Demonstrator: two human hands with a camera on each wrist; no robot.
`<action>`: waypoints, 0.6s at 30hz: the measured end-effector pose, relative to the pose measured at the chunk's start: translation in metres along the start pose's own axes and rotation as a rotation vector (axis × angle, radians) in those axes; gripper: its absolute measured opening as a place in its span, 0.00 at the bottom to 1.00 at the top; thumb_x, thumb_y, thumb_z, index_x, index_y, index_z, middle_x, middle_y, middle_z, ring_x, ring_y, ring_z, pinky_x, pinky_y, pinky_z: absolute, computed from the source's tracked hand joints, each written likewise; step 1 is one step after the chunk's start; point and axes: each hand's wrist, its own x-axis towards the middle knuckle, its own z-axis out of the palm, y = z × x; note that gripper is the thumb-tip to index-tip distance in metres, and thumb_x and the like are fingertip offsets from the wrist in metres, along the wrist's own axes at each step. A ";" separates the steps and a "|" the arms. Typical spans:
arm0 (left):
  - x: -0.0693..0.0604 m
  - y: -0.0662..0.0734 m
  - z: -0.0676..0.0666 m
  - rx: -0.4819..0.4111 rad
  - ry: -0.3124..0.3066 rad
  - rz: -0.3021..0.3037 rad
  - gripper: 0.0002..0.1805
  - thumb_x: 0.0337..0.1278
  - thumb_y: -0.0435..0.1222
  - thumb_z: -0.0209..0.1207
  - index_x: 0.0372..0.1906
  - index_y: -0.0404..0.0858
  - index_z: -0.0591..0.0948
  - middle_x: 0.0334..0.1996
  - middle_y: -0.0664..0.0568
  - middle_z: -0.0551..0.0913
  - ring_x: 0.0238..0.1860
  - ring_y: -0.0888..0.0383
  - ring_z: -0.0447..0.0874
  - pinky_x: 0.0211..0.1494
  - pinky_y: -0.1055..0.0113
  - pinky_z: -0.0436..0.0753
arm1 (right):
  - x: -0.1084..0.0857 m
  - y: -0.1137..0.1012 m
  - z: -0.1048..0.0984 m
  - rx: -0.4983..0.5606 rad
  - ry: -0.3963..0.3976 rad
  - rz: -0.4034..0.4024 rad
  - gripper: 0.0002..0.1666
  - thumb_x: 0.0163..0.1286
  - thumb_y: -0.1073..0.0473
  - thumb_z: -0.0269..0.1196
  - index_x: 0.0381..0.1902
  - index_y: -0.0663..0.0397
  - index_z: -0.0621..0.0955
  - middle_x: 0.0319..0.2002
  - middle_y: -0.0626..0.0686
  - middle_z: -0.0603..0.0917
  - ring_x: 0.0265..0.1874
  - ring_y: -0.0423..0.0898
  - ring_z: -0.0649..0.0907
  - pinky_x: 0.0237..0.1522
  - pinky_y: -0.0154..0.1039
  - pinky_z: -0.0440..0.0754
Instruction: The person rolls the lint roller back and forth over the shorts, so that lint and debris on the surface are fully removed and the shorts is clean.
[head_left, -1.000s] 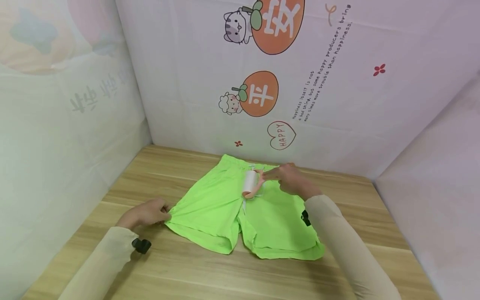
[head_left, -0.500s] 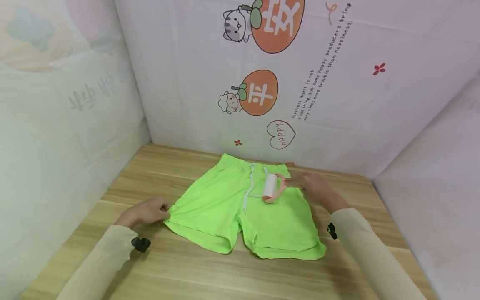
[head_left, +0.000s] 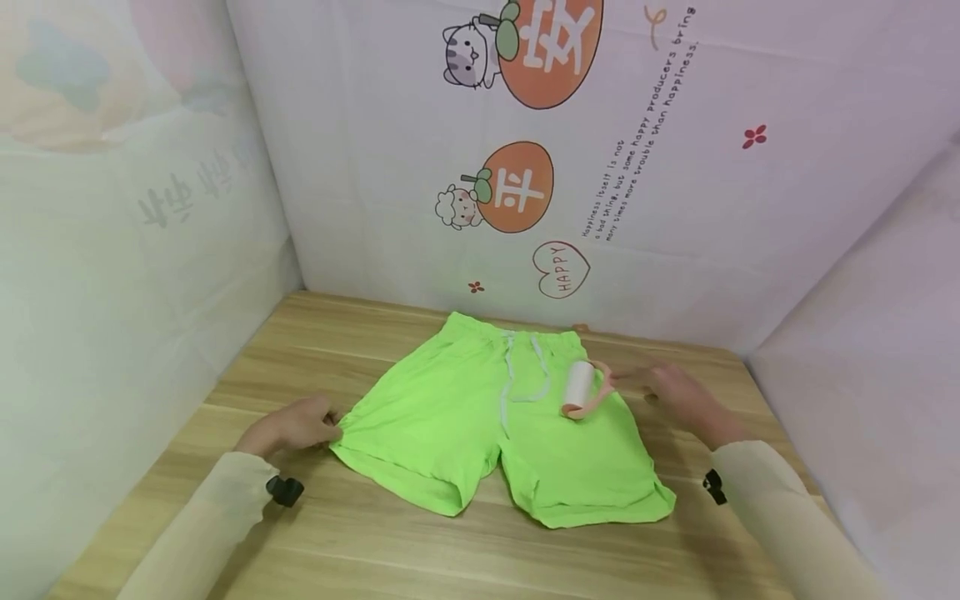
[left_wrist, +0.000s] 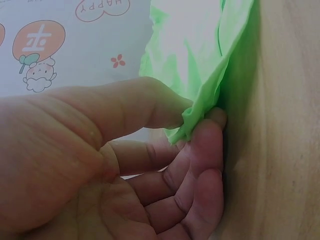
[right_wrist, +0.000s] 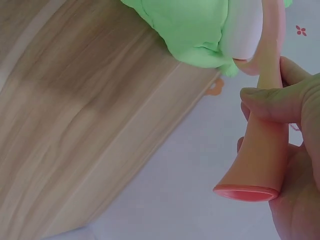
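Note:
Neon green shorts (head_left: 431,408) with a white drawstring (head_left: 506,387) lie spread on the wooden table, waistband toward the back wall. My left hand (head_left: 300,422) pinches the lower outer corner of the left leg; in the left wrist view the thumb and fingers hold a fold of the green cloth (left_wrist: 200,100). A lint roller with a white roll (head_left: 577,383) rests on the upper part of the right leg. Its pink handle (right_wrist: 265,145) is gripped by my right hand (right_wrist: 300,115), which is blurred in the head view beyond the shorts' right edge.
A wood-grain table (head_left: 375,550) carries the shorts. Printed white cloth walls rise behind (head_left: 360,167), at the left (head_left: 150,292) and at the right (head_left: 885,333). Both forearms wear light sleeves with a small black device at each wrist.
The lint roller and my right hand have moved rightward across the shorts, from the drawstring to the outer right side. The right leg has shifted slightly right. My left hand keeps its place.

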 end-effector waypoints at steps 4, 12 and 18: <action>0.001 -0.001 0.000 0.009 -0.001 0.003 0.16 0.62 0.28 0.56 0.22 0.44 0.67 0.18 0.57 0.67 0.21 0.60 0.63 0.26 0.71 0.65 | -0.012 0.005 -0.005 -0.027 0.014 -0.010 0.44 0.46 0.91 0.55 0.59 0.58 0.87 0.60 0.58 0.88 0.35 0.49 0.85 0.32 0.35 0.75; 0.003 -0.005 0.000 0.002 -0.006 0.010 0.17 0.62 0.28 0.57 0.21 0.44 0.67 0.18 0.57 0.67 0.21 0.60 0.62 0.26 0.71 0.64 | -0.033 0.009 -0.017 -0.106 0.022 -0.007 0.40 0.47 0.88 0.59 0.55 0.56 0.89 0.56 0.56 0.90 0.36 0.49 0.84 0.34 0.43 0.82; 0.005 -0.005 -0.001 0.007 -0.013 0.013 0.17 0.62 0.28 0.56 0.20 0.44 0.67 0.18 0.57 0.67 0.20 0.61 0.62 0.26 0.71 0.64 | -0.048 0.012 -0.024 -0.092 -0.039 0.069 0.42 0.49 0.89 0.57 0.57 0.53 0.89 0.58 0.56 0.89 0.26 0.38 0.73 0.26 0.34 0.74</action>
